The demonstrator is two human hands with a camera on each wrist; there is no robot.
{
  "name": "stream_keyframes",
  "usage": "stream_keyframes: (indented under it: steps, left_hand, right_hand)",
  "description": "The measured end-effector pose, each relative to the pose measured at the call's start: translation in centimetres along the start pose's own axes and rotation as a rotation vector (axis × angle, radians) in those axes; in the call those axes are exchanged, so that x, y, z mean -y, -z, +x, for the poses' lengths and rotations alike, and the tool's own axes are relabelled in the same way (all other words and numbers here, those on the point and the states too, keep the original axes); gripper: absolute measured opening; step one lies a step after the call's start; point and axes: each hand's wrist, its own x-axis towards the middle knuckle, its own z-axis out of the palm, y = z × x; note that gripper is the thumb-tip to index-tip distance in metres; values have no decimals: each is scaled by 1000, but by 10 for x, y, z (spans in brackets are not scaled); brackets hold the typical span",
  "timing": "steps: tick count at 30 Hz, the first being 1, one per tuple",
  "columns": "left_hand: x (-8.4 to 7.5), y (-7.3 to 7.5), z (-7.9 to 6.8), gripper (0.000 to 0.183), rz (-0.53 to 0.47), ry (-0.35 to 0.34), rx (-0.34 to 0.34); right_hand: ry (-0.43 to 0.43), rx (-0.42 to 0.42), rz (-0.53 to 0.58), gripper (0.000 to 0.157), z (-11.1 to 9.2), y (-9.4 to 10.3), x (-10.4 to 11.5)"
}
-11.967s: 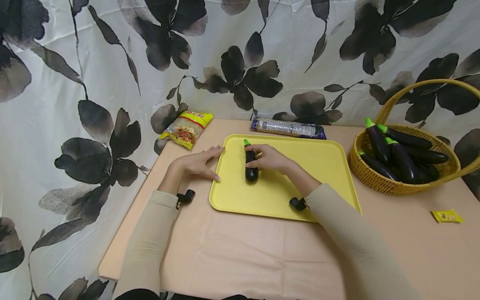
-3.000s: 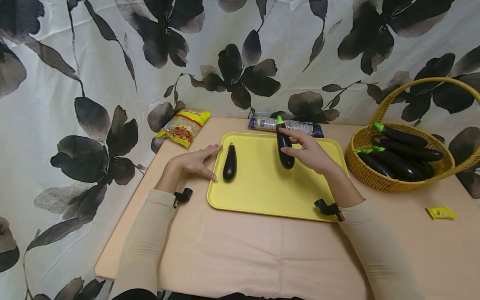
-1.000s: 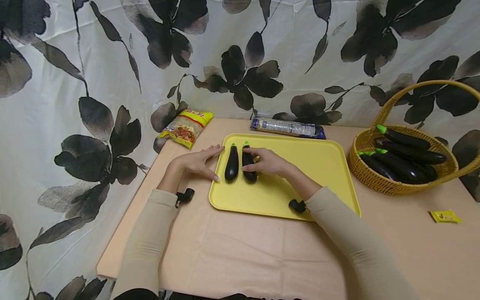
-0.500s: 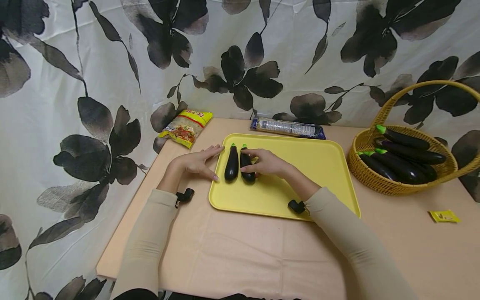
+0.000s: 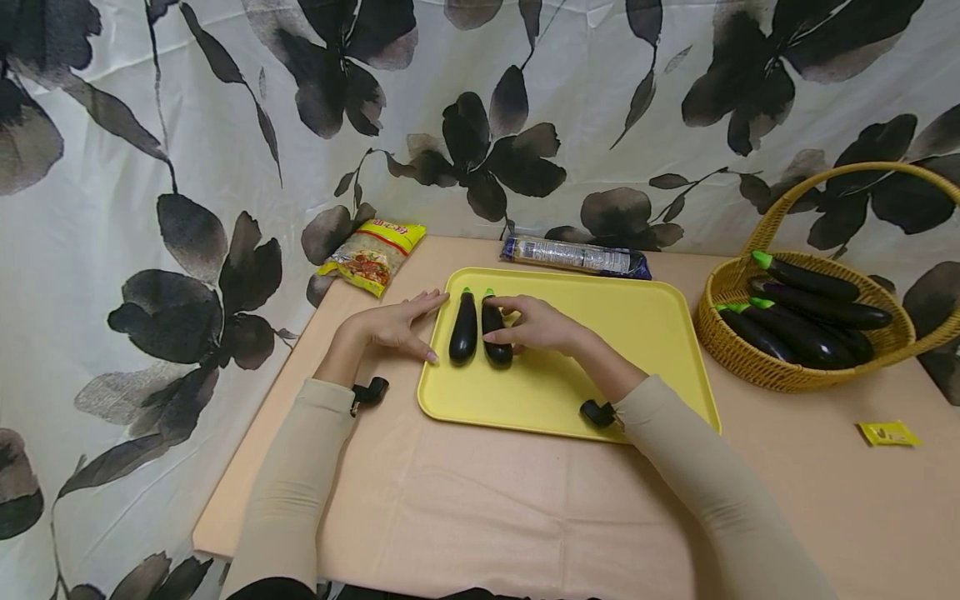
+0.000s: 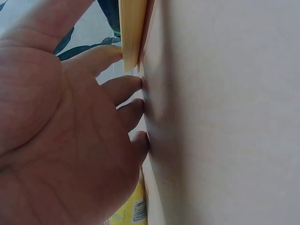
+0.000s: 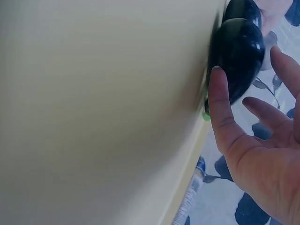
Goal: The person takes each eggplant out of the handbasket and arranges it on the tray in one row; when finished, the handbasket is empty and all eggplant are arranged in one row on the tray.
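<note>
Two glossy, dark purple-black eggplants with bright green stem caps lie lengthwise, side by side and slightly apart, near the left end of a yellow rectangular tray [image 5: 637, 333]. The left eggplant [image 5: 463, 327] shows whole, tapering upward from a rounded base. The right eggplant [image 5: 497, 354] is partly covered by the right hand [image 5: 534, 323], which holds it lightly, thumb and fingers curved across it. The left hand [image 5: 393, 325] is empty and spread, a fingertip touching the tray's left edge.

To the right of the tray stands a woven wicker basket [image 5: 742, 367] with a tall arched handle; several more eggplants are piled inside, mostly pointing their green caps leftward. Behind the tray lies a long blue-ended packet [image 5: 577, 255]; at the back left, a yellow-and-clear food bag [image 5: 375, 254]. A small yellow sachet [image 5: 888, 433] lies on the peach-coloured table [image 5: 480, 500], in front of the basket.
</note>
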Motion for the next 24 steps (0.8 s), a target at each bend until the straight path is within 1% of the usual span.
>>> stream_keyframes:
  steps: [4,8,10,14,20,24]
  left_hand:
    - [-1,0,1,128,-4,2,3]
    - [-1,-1,1,129,-4,3,4]
    - [-1,-1,2,129,-6,0,4]
    - [0,-2,2,129,-5,-1,2]
    - [0,-1,1,130,-23,7,-3]
    - [-1,-1,1,130,-27,11,-2]
  right_hand:
    - [22,-21,-16,74,-7,7,3]
    - [60,-74,-86,73,-23,16,12]
    - [88,-113,-133,72,-33,21,17]
    - [151,-194,-176,69,-54,29,23]
    - [194,-355,-197,64,-86,41,26]
    - [202,-424,-178,62,-106,50,23]
